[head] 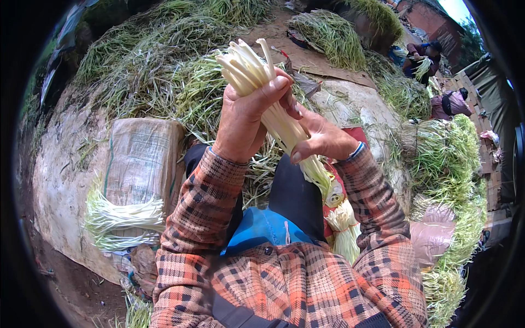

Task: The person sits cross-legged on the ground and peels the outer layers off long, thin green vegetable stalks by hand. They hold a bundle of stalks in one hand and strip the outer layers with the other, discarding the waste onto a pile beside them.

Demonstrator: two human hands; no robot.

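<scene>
Both my hands are around a bundle of pale, trimmed stalks point(279, 123), held up in front of my knees. Its thick whitish ends point up and away from me, and its thinner yellow-green ends hang over my right thigh. My left hand point(250, 110) wraps the bundle just below the thick ends. Lower down, my right hand point(324, 133) clasps it with the thumb across the front. Beneath my right forearm stands another pale bundle point(346, 229) with an orange-red band around it. Past my hands lies a heap of loose green stalks point(201, 88).
A folded woven sack point(141, 156) is on my left, with loose white stalks point(127, 217) at its near end. Green bundles point(447, 160) are piled along the right. More cut greens point(328, 37) lie farther off. Two people point(424, 61) are at the upper right, one holding stalks.
</scene>
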